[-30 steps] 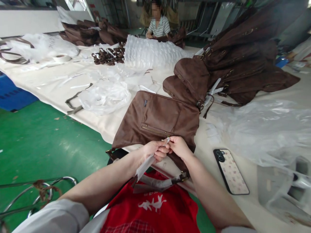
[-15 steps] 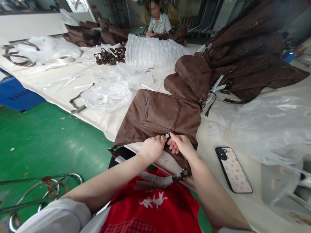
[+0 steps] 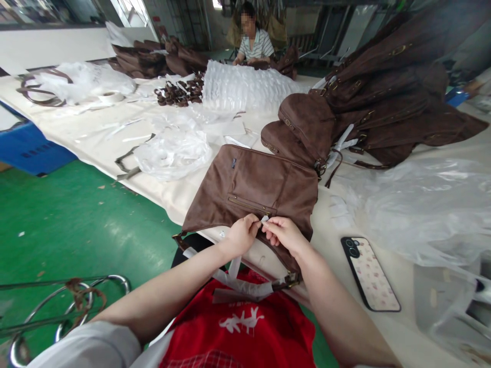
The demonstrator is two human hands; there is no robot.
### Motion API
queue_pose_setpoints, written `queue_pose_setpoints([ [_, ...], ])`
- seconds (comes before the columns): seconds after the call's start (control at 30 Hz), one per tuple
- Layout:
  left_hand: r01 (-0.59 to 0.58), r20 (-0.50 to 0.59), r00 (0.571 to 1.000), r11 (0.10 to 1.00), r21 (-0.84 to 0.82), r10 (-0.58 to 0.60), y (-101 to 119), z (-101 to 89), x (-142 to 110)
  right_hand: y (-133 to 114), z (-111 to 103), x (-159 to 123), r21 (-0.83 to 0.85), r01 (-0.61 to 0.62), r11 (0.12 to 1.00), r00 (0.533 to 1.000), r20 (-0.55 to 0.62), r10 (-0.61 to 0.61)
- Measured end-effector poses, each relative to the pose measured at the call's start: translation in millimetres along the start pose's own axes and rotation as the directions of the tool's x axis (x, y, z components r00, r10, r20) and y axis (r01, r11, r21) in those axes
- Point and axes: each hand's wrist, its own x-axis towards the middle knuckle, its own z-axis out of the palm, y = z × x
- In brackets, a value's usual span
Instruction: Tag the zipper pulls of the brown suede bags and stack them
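Over cream cloth-covered table point(image 3: 163, 193), go gently with left hand point(image 3: 241, 235) bunched (grip unclear), right hand point(image 3: 288, 234) pinching small white strip point(image 3: 264, 219), brown leather-look bag point(image 3: 257, 176) beneath fingertips.

Plain brown bag point(image 3: 253, 179), green floor point(image 3: 115, 204), floral-patterned phone point(image 3: 371, 274), red apron point(image 3: 245, 327)

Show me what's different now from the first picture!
The left hand rolled over, so its back faces up. No long strip hangs in front of it anymore; a white strip pokes out past its wrist, maybe the same one. The right hand is still at the little white wrap by the zipper. The brown bag and phone stayed put.
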Motion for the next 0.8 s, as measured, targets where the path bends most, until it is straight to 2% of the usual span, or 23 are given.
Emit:
queue_pose_setpoints([
  [0.03,0.022,0.039,0.999,0.997,-0.080,-0.019,0.8,-1.1,0.6,-0.5,0.4,0.0,0.016,-0.008,1.000,1.000,0.008,0.008],
  [0.1,0.150,0.182,0.978,0.949,-0.278,-0.102,2.0,-3.6,1.7,-1.6,0.5,-0.5,0.042,-0.023,0.999,0.999,0.025,0.022],
  [0.17,0.329,0.370,0.917,0.811,-0.483,-0.152,1.2,-6.6,2.6,-2.9,-0.2,-1.3,0.044,-0.033,0.998,0.999,0.043,0.031],
  [0.23,0.471,0.520,0.844,0.648,-0.599,-0.132,-2.4,-9.7,4.0,-4.0,-1.3,-1.8,0.027,-0.041,0.999,0.998,0.056,0.039],
  [0.33,0.533,0.598,0.800,0.514,-0.672,-0.048,-8.8,-11.6,7.1,-4.2,-2.8,-1.0,-0.006,-0.047,0.999,0.998,0.052,0.047],
  [0.4,0.533,0.604,0.797,0.468,-0.705,0.001,-10.1,-11.0,8.6,-3.0,-2.7,0.7,-0.028,-0.051,0.998,0.998,0.035,0.052],
  [0.5,0.480,0.554,0.832,0.509,-0.715,-0.006,-7.2,-8.4,9.4,-0.5,-0.3,5.0,-0.069,-0.057,0.996,0.998,-0.008,0.056],
  [0.6,0.369,0.444,0.893,0.688,-0.625,-0.074,-4.0,-4.9,9.2,-1.6,3.5,5.9,-0.126,-0.049,0.991,0.998,-0.045,0.043],
  [0.7,0.292,0.372,0.923,0.817,-0.497,-0.103,-4.3,-1.7,8.4,-9.5,4.8,-9.8,-0.193,-0.024,0.981,0.996,-0.088,0.007],
  [0.77,0.241,0.320,0.942,0.875,-0.421,-0.105,-5.1,-0.8,8.3,-15.1,0.3,-32.5,-0.353,0.049,0.934,0.971,-0.202,-0.127],
  [0.8,0.203,0.285,0.954,0.907,-0.369,-0.098,-5.2,-0.9,8.7,-16.4,-4.6,-46.4,-0.472,0.077,0.878,0.934,-0.274,-0.229],
])
